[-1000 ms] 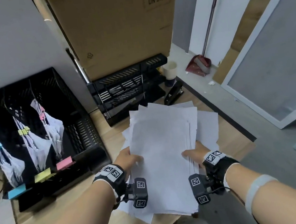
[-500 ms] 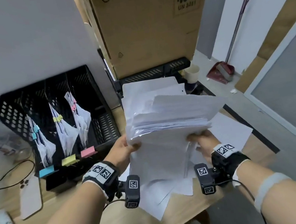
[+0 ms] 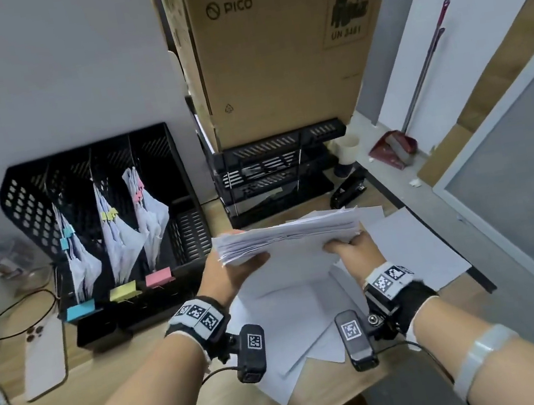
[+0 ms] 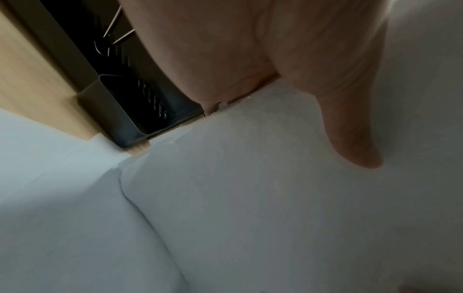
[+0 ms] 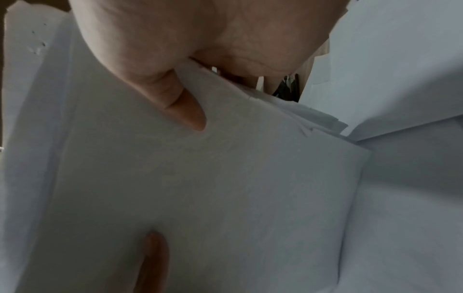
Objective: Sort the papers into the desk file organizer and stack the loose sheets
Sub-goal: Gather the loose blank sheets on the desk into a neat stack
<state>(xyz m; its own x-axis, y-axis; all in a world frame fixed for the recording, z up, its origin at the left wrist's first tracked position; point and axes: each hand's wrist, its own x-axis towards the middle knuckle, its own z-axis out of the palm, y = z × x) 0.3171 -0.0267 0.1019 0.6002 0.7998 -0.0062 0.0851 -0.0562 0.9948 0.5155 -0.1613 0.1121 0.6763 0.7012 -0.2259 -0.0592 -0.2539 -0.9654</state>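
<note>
A thick stack of white sheets (image 3: 286, 239) stands on edge above the desk, held between both hands. My left hand (image 3: 234, 271) grips its left end, thumb (image 4: 350, 123) lying on the near face. My right hand (image 3: 352, 248) grips the right end, thumb (image 5: 180, 107) pressed on the paper (image 5: 200, 188). More loose sheets (image 3: 298, 329) lie flat under the stack. The black desk file organizer (image 3: 104, 233) stands at the left, with clipped paper bundles in three slots behind blue, yellow and pink labels; its right slot holds nothing.
A black tiered letter tray (image 3: 274, 170) sits behind the stack under a large cardboard box (image 3: 284, 47). A black stapler (image 3: 348, 190) and a cup (image 3: 348, 152) lie at the back right. A phone (image 3: 44, 357) and cables lie at the left. The desk's edge runs along the right.
Both hands lifted the sheets off the desk and tipped them upright onto their long edge. The stack has come lower and squarer since half a second ago. My view tilted up.
</note>
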